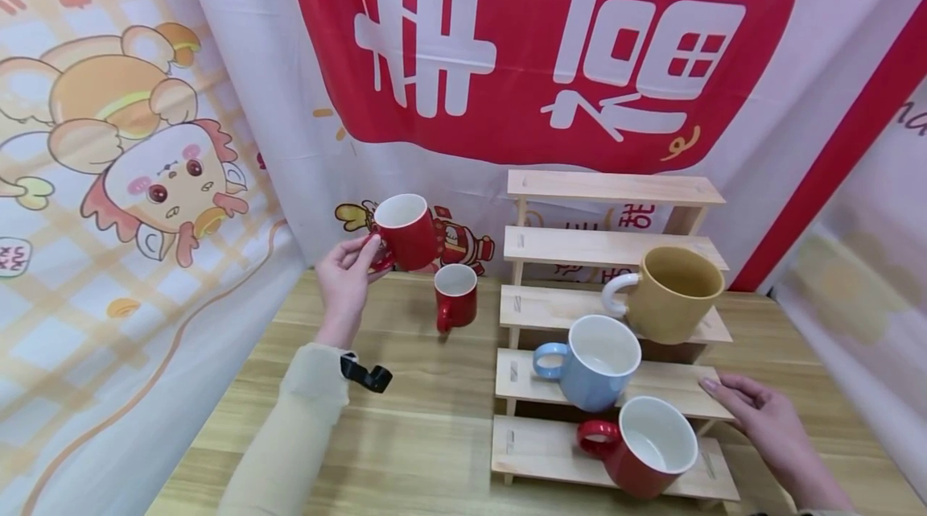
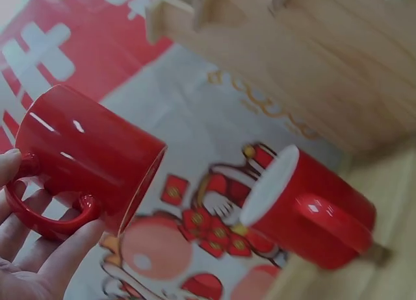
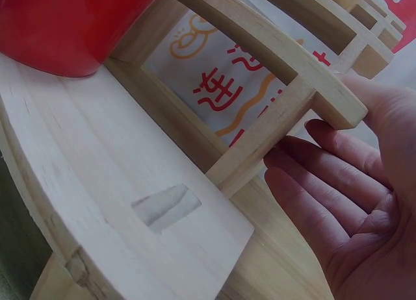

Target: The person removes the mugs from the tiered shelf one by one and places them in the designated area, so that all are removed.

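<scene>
My left hand (image 1: pixel 346 274) holds a red mug (image 2: pixel 91 150) with a white inside by its handle, up off the table and slightly tilted. In the left wrist view the thumb lies on top of the handle and the fingers pass under it. Just below and right of it in the head view, a smaller red mug (image 1: pixel 456 296) stands upright on the table. At the right end of a stepped wooden rack (image 1: pixel 673 387), my right hand (image 1: pixel 760 419) grips the second board from the front, thumb on top and fingers (image 3: pixel 325 163) underneath.
Three mugs stand on the rack: a red one (image 1: pixel 648 452) on the front step, a light blue one (image 1: pixel 594 371) behind it and a mustard one (image 1: pixel 673 299) on the third. Two upper boards bear nothing. Printed cloth (image 1: pixel 246 57) hangs behind and at the sides.
</scene>
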A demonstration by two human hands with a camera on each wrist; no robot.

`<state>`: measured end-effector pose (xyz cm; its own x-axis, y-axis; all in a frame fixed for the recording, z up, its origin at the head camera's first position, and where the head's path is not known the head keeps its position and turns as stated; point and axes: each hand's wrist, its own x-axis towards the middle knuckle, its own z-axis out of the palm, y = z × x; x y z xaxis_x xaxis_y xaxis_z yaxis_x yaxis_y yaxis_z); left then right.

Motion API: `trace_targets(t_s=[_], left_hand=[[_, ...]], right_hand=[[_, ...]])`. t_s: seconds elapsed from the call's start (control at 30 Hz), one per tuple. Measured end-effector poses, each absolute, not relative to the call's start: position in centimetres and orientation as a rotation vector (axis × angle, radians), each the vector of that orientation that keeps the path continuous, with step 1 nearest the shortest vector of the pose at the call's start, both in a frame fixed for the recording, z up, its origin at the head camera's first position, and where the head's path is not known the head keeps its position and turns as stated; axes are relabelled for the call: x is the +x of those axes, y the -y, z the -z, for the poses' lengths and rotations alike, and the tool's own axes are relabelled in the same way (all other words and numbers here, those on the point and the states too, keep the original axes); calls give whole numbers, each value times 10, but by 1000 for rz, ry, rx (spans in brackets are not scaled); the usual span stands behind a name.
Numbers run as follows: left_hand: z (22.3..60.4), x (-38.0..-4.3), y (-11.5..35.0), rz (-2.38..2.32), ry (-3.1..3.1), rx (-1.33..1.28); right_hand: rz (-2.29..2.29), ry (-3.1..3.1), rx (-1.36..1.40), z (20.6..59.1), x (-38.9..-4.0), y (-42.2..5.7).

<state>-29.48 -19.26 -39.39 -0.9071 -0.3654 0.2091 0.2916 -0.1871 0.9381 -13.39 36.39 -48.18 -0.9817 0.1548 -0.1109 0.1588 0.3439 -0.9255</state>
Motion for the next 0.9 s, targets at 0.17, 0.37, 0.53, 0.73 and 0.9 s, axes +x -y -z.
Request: trace_targets(t_s=[0.17, 0.37, 0.53, 0.73, 0.9], left_hand=[[419, -305, 199, 2134, 1663, 152], [447, -310, 201, 2115, 1664, 221], [469, -312, 201, 2086, 1654, 269], [493, -320, 194, 2021, 1670, 320], [505, -323, 188, 2001, 1699, 354]], right_hand=[[1795, -2577, 299, 483, -134, -363], [1799, -2581, 304, 485, -134, -364], [1779, -2572, 317, 484, -134, -363], [1786, -2587, 317, 486, -134, -364], [1795, -2588, 299, 486, -134, -364]])
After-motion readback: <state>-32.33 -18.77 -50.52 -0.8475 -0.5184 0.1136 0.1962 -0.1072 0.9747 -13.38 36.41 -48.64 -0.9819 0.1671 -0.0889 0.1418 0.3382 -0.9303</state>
